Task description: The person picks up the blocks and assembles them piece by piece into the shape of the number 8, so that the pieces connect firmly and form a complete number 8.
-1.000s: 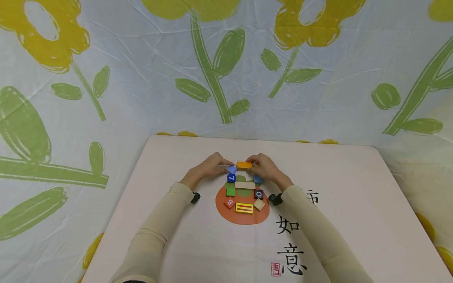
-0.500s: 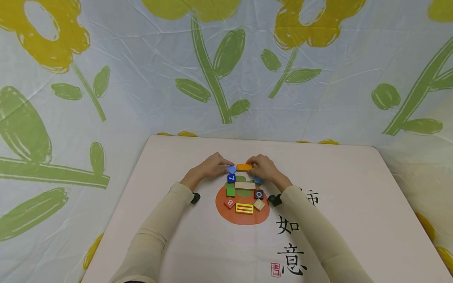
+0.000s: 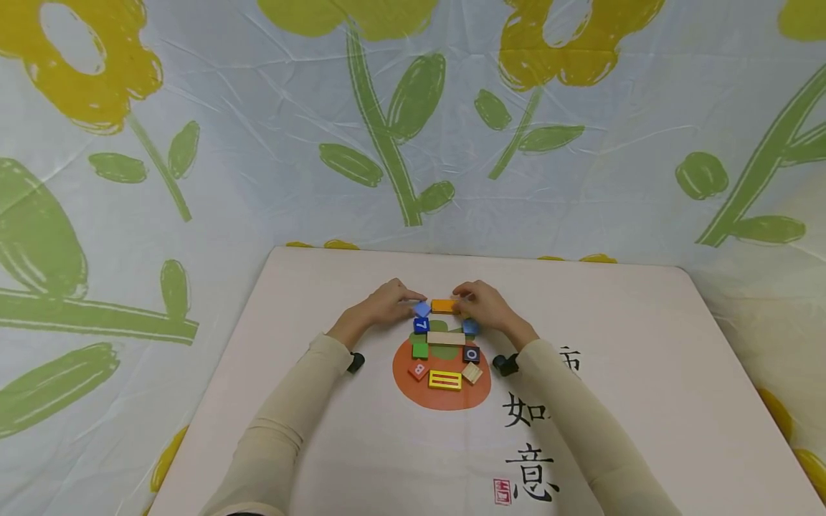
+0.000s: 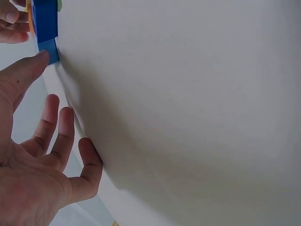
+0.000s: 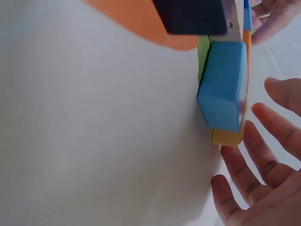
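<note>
Near the far part of the table, my left hand [image 3: 386,303] pinches a light blue block [image 3: 422,309] between thumb and forefinger. Its thumb [image 4: 35,66] touches that block in the left wrist view, the other fingers loosely bent. Beside it lies an orange rectangular block [image 3: 444,306]. My right hand [image 3: 485,304] is at the orange block's right end, fingers spread and loosely bent. In the right wrist view a yellow block end [image 5: 228,136] shows beyond a blue block [image 5: 223,84], close to the fingertips; whether they touch it cannot be told.
Nearer me lie a dark blue "7" block [image 3: 421,325], a plain wooden plank [image 3: 446,337], a green block [image 3: 420,350], a black "0" block [image 3: 472,354], a red block [image 3: 419,369], a yellow block [image 3: 445,380] and a wooden square [image 3: 472,373]. A printed cloth hangs behind.
The orange block has slid slightly toward me. My right hand has then eased a little to the right, its fingers loosening from the block. The left hand stays almost still.
</note>
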`<state>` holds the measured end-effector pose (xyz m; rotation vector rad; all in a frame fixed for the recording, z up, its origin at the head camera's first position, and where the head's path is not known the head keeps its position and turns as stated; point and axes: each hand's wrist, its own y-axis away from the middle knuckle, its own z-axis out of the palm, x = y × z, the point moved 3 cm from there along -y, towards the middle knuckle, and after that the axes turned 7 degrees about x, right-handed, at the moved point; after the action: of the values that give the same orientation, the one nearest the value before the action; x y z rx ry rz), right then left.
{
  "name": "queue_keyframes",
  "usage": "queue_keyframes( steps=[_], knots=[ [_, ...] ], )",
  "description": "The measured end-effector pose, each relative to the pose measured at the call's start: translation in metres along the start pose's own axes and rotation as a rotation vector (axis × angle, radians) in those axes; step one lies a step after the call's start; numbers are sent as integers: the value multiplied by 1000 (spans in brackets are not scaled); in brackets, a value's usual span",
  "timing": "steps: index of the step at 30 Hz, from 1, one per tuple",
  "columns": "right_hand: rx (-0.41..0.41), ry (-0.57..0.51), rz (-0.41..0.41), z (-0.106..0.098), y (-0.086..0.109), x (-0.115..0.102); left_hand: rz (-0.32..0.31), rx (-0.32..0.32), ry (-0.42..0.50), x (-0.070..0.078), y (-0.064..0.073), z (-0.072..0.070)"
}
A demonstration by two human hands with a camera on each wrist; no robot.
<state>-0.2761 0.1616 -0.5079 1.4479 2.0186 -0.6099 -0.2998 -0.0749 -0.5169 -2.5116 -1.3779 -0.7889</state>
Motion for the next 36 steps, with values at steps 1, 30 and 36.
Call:
queue_keyframes(
  steps=[1, 30, 36],
  knots=[
    [5, -4, 3, -2, 1, 0, -1, -2, -1, 0, 0, 0],
    [0, 18, 50, -8, 7, 4, 22, 22, 6, 1, 2, 0],
    [-9, 10, 50, -7, 7, 3, 8, 20, 11, 1, 3, 0]
  ],
)
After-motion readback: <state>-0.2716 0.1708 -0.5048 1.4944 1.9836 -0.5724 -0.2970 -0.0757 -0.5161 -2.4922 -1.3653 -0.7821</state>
